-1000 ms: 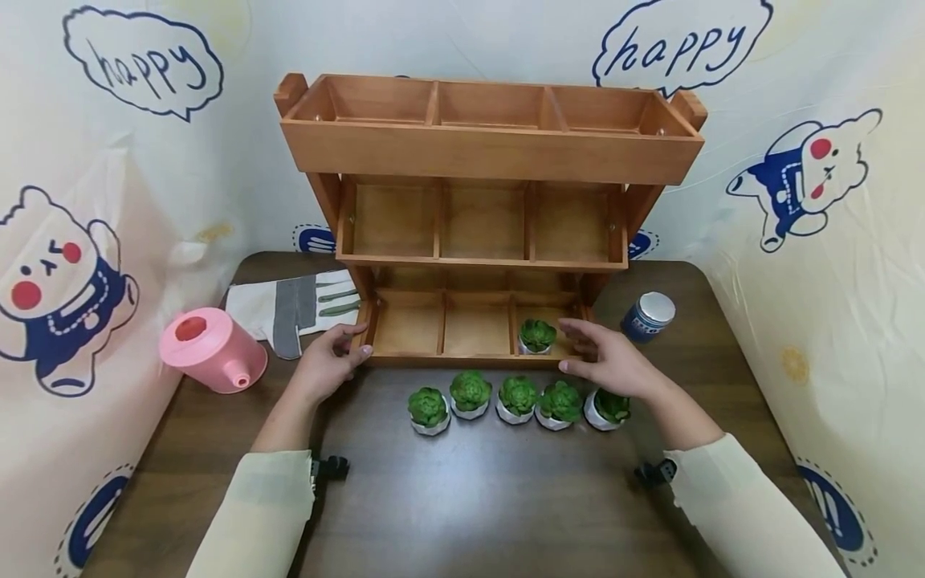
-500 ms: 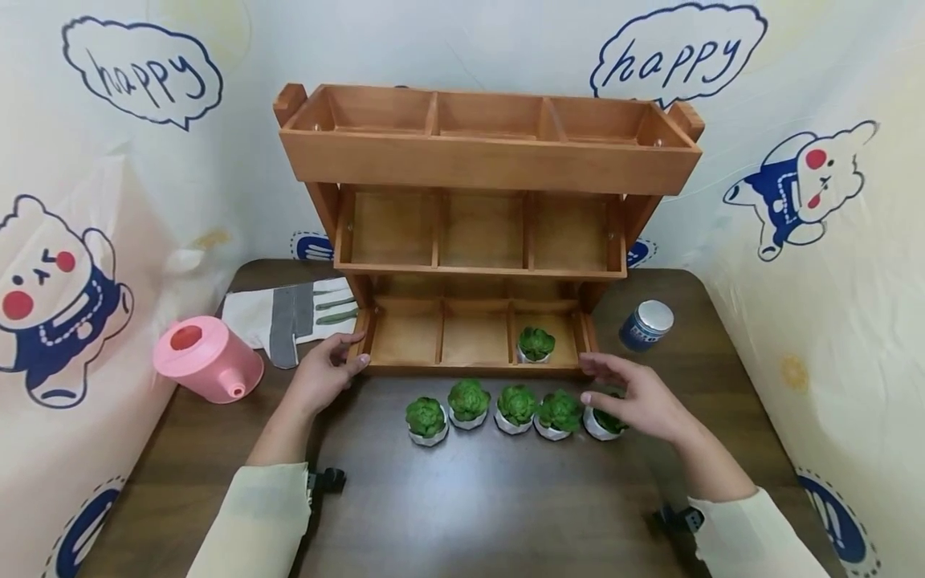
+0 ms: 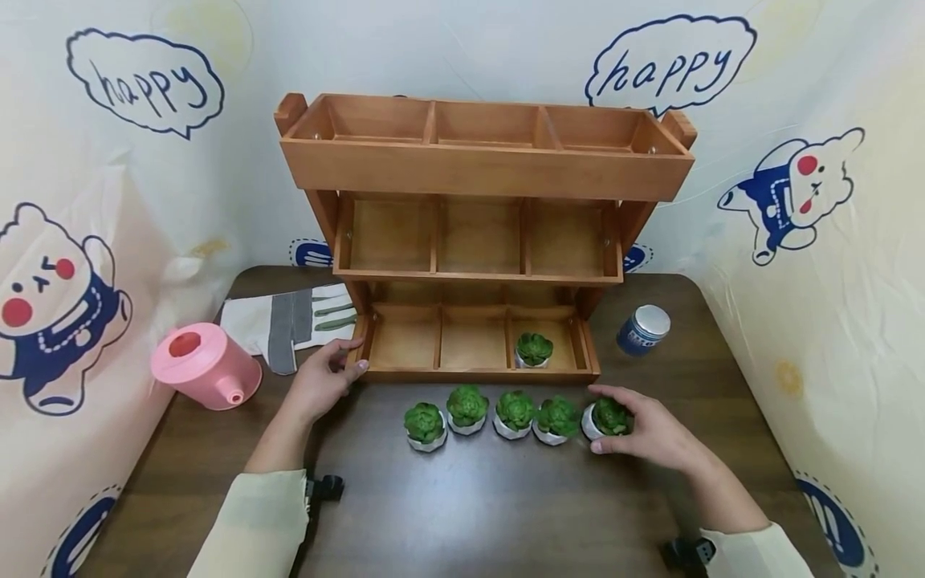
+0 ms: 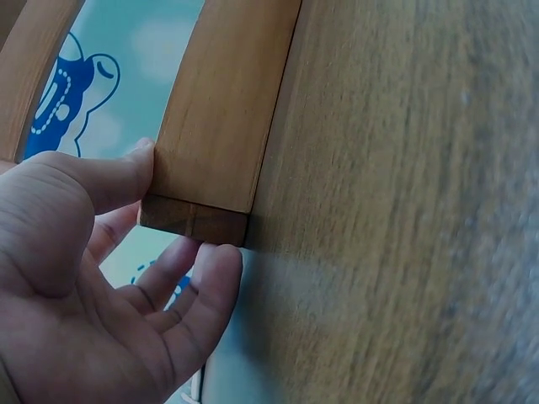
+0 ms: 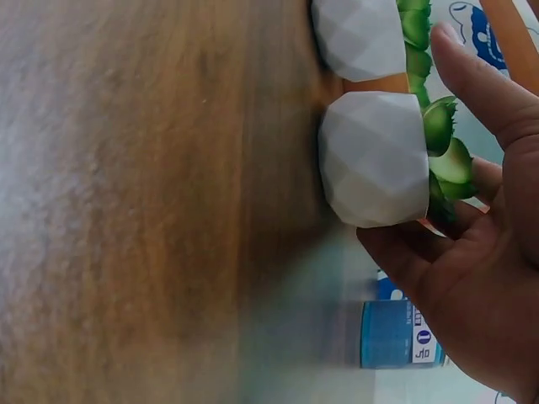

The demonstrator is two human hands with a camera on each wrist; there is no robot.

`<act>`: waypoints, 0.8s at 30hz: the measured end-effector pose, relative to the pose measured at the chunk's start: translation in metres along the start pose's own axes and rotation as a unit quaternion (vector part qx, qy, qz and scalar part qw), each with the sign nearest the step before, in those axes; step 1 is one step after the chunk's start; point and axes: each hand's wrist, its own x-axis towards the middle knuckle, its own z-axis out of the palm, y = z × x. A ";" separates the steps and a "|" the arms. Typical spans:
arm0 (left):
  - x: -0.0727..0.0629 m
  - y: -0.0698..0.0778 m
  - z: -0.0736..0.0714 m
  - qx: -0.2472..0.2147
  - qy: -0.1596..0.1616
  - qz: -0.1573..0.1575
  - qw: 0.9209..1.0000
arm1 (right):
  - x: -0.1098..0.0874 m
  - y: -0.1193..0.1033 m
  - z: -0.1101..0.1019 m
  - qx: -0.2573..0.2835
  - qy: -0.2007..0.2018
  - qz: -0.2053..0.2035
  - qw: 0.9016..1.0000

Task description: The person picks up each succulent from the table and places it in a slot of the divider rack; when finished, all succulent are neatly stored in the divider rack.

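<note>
A wooden three-tier planter shelf (image 3: 484, 172) stands at the back of the table, each tier split into compartments. My left hand (image 3: 318, 387) holds the front left corner of the bottom tier, its thumb against the wooden edge (image 4: 223, 126). Around the rightmost potted succulent (image 3: 609, 416) my right hand (image 3: 654, 429) spreads thumb and fingers. In the right wrist view the thumb stands apart from that white faceted pot (image 5: 375, 160), with fingers at its far side. One potted succulent (image 3: 534, 349) sits in the bottom tier's right compartment.
Several more potted succulents (image 3: 466, 406) stand in a row before the shelf. At left are a pink watering can (image 3: 205, 369) and a grey-and-white glove (image 3: 285, 321). A blue jar (image 3: 643, 330) with a pale lid stands right of the shelf.
My right hand has moved from the bottom tier's right end, forward and right, to the rightmost succulent on the table. The left hand stays at the shelf corner.
</note>
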 end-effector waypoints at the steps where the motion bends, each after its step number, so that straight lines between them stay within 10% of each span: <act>1: 0.000 0.000 0.000 0.001 0.000 0.001 1.000 | 0.000 0.001 0.000 0.000 -0.002 -0.001 1.000; 24: -0.001 0.003 -0.002 0.007 -0.001 -0.002 1.000 | -0.006 0.011 -0.005 0.000 0.009 0.025 1.000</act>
